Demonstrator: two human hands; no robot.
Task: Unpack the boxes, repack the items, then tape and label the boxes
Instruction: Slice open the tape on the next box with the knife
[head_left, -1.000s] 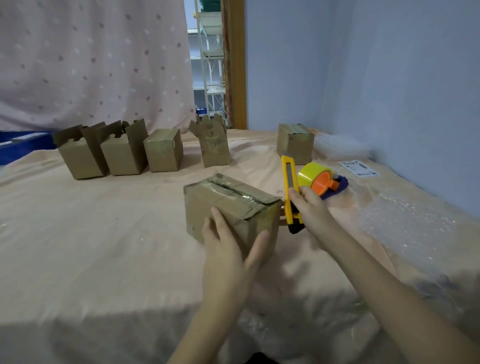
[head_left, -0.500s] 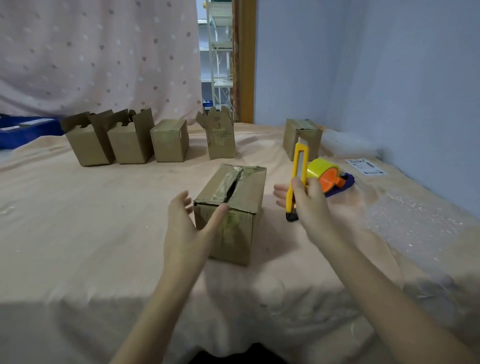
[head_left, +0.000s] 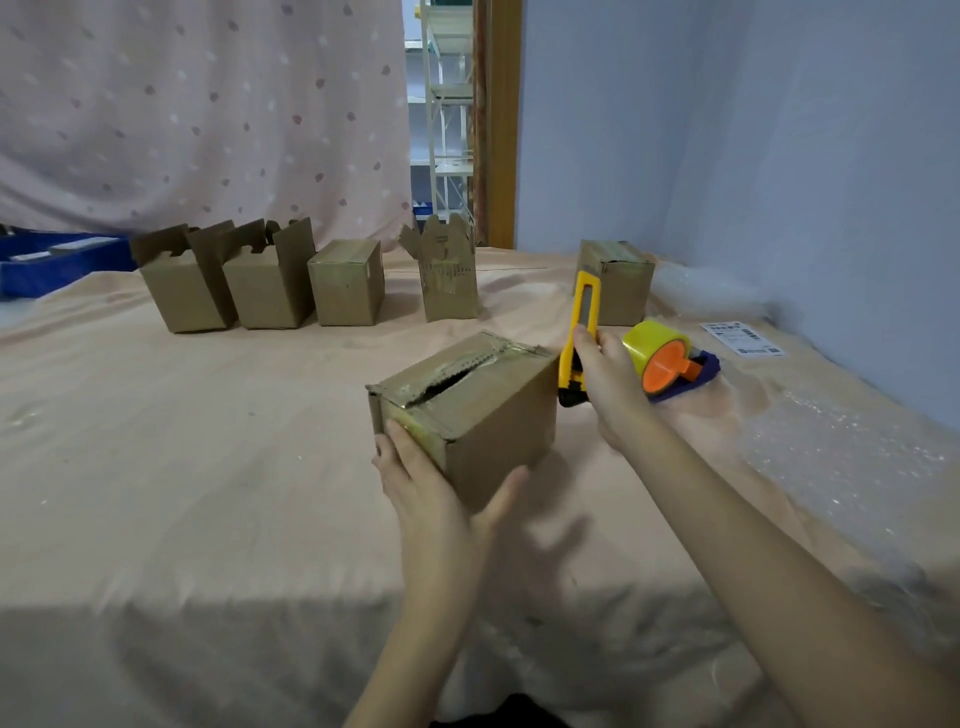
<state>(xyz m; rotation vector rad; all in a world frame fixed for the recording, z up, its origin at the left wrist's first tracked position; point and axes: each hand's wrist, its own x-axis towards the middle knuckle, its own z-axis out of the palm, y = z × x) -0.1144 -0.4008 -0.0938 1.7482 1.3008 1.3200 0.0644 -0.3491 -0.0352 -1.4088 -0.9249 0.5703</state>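
A small cardboard box (head_left: 483, 410) lies on the table in front of me, its taped top seam slit open along the middle. My left hand (head_left: 431, 488) cups its near corner, fingers against the short end and thumb against the long side. Just right of the box, my right hand (head_left: 605, 379) grips a yellow utility knife (head_left: 579, 325) upright, the blade end pointing up. A tape dispenser (head_left: 667, 361) with a yellow roll and orange hub sits right behind that hand.
Several cardboard boxes stand in a row at the back, two with raised flaps (head_left: 228, 280), one closed (head_left: 345, 283), one torn open (head_left: 449, 275), another far right (head_left: 621, 280). Bubble wrap (head_left: 841, 441) and a shipping label (head_left: 740, 338) lie right. A blue bin (head_left: 57, 262) sits far left.
The box has turned under my left hand, which moved from its left side round to its near corner. My right hand with the knife has stayed beside the box.
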